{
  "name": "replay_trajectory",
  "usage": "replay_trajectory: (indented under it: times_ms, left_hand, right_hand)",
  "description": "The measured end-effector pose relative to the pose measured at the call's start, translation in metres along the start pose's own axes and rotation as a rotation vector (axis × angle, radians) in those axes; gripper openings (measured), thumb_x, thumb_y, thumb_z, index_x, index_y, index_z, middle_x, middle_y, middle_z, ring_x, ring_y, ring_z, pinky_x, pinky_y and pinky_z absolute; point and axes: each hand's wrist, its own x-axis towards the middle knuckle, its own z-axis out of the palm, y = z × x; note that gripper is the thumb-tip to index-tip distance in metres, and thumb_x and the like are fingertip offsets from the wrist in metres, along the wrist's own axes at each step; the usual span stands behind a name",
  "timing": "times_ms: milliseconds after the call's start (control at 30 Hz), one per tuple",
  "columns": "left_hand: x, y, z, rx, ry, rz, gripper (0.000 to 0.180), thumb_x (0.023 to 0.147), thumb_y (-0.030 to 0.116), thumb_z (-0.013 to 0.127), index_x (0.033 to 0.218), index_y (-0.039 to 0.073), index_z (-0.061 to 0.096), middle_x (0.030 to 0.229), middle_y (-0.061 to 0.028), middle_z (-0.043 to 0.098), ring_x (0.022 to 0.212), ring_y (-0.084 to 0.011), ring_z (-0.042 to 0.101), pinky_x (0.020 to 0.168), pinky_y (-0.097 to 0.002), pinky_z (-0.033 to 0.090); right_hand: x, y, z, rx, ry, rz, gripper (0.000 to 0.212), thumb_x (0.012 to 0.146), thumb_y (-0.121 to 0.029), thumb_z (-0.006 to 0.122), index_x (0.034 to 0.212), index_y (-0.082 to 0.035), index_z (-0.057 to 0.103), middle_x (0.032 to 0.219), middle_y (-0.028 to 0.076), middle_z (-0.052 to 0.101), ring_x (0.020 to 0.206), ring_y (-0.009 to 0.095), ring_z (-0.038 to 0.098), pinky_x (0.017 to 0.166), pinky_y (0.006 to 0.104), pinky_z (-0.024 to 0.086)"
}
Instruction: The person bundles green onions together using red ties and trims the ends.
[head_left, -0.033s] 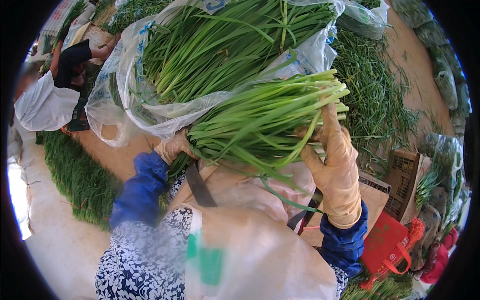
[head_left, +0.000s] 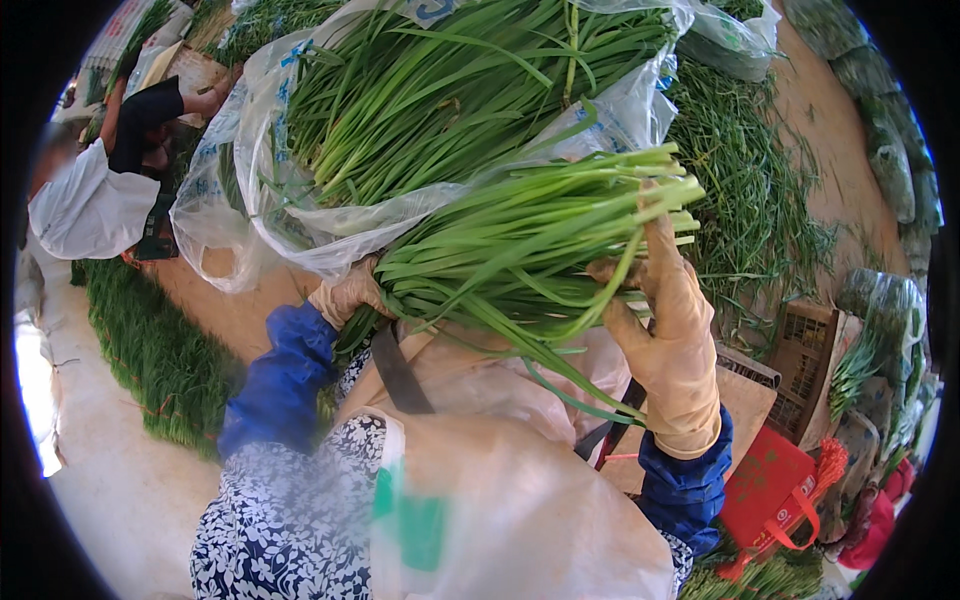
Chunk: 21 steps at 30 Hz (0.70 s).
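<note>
The bunch (head_left: 520, 240) lies between the two hands, its leafy end at the left hand (head_left: 352, 290) and its stalk ends by the right hand (head_left: 678, 325). Beyond both hands is the plastic bag (head_left: 365, 228), with more greens (head_left: 450, 100) in it. Farther out past the right hand, loose leaves (head_left: 735, 170) lie on the floor (head_left: 865, 205). Right of that hand is a crate (head_left: 803, 355), with a tote bag (head_left: 768, 485) nearer the body. Left of the left hand runs a row of bundles (head_left: 150, 350); beyond it is another person (head_left: 95, 205).
</note>
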Motion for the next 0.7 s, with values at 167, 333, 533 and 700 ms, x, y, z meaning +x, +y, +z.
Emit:
replay_trajectory:
  times_ms: [167,333,533,700]
  left_hand:
    - [-0.003,-0.001,0.001,-0.198,0.064,-0.076,0.082,0.059,-0.004,0.081,0.135,0.002,0.052,0.133,-0.0098,0.056,0.116,-0.0201,0.053,0.097,-0.0348,0.046]
    - [0.002,0.008,0.006,-0.051,-0.045,0.050,0.079,0.061,-0.015,0.074,0.135,0.001,0.051,0.126,-0.0095,0.060,0.106,-0.0190,0.057,0.088,-0.0318,0.050]
    - [-0.006,0.026,0.018,0.126,0.100,0.016,0.085,0.055,-0.007,0.080,0.135,0.002,0.052,0.125,-0.0081,0.060,0.111,-0.0189,0.054,0.098,-0.0320,0.045]
    - [-0.006,0.021,0.011,0.241,0.125,-0.066,0.083,0.056,-0.001,0.083,0.133,0.003,0.053,0.126,-0.0086,0.060,0.112,-0.0204,0.054,0.103,-0.0333,0.041]
  right_hand:
    - [-0.015,0.021,0.009,0.349,0.050,-0.041,0.091,0.071,0.015,0.063,0.152,-0.001,0.024,0.135,0.018,0.052,0.099,0.021,0.063,0.087,0.0311,0.052]
    - [-0.016,0.018,0.023,0.356,0.174,0.023,0.084,0.077,0.017,0.061,0.151,-0.002,0.026,0.142,0.010,0.046,0.100,0.018,0.061,0.087,0.0309,0.053]
    - [-0.008,0.012,-0.002,0.904,0.362,0.330,0.069,0.076,0.008,0.069,0.140,0.002,0.044,0.096,0.004,0.069,0.079,0.012,0.064,0.069,0.0266,0.055]
    - [-0.018,0.052,-0.050,0.735,0.457,0.318,0.049,0.080,-0.006,0.071,0.127,0.002,0.058,0.083,0.008,0.068,0.068,0.011,0.061,0.065,0.0227,0.050]
